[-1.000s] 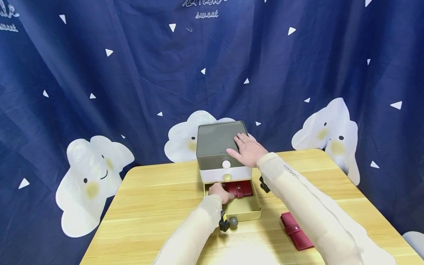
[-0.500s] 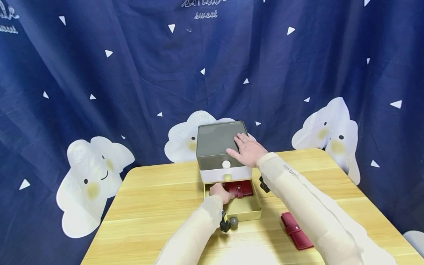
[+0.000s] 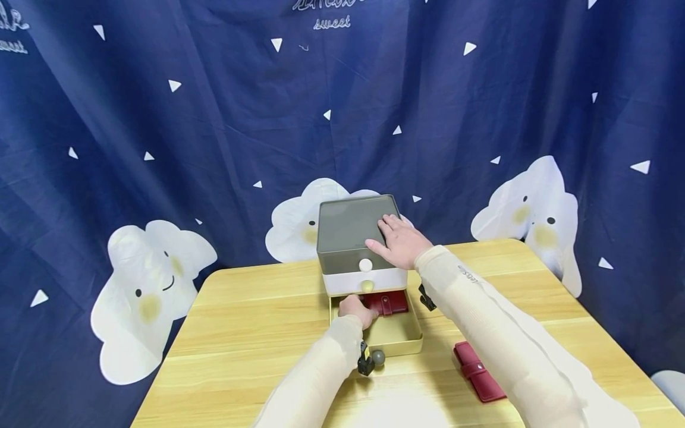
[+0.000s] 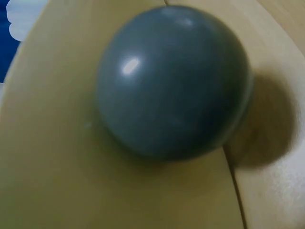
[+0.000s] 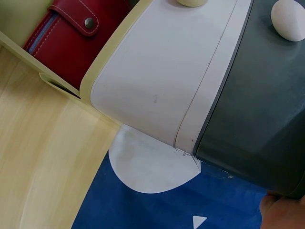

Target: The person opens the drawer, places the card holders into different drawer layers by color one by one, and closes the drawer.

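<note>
A small drawer cabinet [image 3: 353, 223] stands on the table, with a dark grey top tier, a white middle tier and its yellow bottom drawer [image 3: 398, 345] pulled out. Inside that drawer, toward the back, lies a dark red wallet [image 3: 393, 302] with a snap strap. My left hand [image 3: 358, 312] reaches into the drawer at the wallet's left, thumb at its near edge; the other fingers are mostly hidden, and I cannot tell whether they grip it. My right hand [image 3: 401, 241] rests on the cabinet's top at the right edge, fingers extended.
The drawer's grey knob [image 4: 174, 83] fills the left wrist view. A second red wallet [image 3: 478, 373] lies on the wooden table [image 3: 251, 321], beside the right sleeve. White and yellow knobs front the upper tiers. A blue curtain [image 3: 230, 119] hangs behind.
The wallet in the drawer has shifted slightly backward, and my left wrist has edged a little to the right. My right hand stays in place on the cabinet.
</note>
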Tool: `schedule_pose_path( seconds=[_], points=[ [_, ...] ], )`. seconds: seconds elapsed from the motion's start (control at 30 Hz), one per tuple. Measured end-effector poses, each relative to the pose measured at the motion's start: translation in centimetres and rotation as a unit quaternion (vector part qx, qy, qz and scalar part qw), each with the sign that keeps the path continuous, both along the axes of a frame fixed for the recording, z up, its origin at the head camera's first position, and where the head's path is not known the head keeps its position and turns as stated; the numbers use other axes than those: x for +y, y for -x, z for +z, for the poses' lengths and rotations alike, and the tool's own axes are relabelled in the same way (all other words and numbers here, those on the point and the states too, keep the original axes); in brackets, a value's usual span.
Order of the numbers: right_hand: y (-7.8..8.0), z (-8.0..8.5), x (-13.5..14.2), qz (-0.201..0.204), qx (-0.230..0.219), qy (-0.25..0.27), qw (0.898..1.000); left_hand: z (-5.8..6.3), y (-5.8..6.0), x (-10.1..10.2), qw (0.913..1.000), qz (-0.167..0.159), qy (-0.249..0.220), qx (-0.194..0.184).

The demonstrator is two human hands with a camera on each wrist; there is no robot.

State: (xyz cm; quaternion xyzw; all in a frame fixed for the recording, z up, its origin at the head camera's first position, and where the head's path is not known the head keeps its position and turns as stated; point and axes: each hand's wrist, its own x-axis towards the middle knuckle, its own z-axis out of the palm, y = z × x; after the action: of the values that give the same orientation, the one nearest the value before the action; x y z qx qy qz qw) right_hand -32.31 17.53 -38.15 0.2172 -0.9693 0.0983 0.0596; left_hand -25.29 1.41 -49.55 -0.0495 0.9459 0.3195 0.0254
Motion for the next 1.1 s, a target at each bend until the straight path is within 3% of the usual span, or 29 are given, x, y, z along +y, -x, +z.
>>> schedule_pose_path(
  seconds=[0.27, 0.5, 0.83, 1.1],
  points=[
    [-0.1, 0.1, -0.1, -0.001, -0.002, 0.001, 1.0, -0.8, 0.4, 0.0, 0.9998, 0.014, -0.013, 0.01],
    [-0.2, 0.2, -0.3, 0.003, -0.006, -0.003, 1.0, -2.2, 1.0, -0.1, 0.9994, 0.021, -0.01, 0.024],
    [-0.3, 0.2, -0.3, 0.002, -0.007, 0.002, 1.0, 0.3, -0.5, -0.6, 0.9999, -0.012, -0.002, -0.005],
    [-0.5, 0.5, -0.1, -0.004, -0.014, -0.003, 1.0, 0.3, -0.5, -1.4, 0.9986, -0.052, -0.001, -0.01]
  ],
)
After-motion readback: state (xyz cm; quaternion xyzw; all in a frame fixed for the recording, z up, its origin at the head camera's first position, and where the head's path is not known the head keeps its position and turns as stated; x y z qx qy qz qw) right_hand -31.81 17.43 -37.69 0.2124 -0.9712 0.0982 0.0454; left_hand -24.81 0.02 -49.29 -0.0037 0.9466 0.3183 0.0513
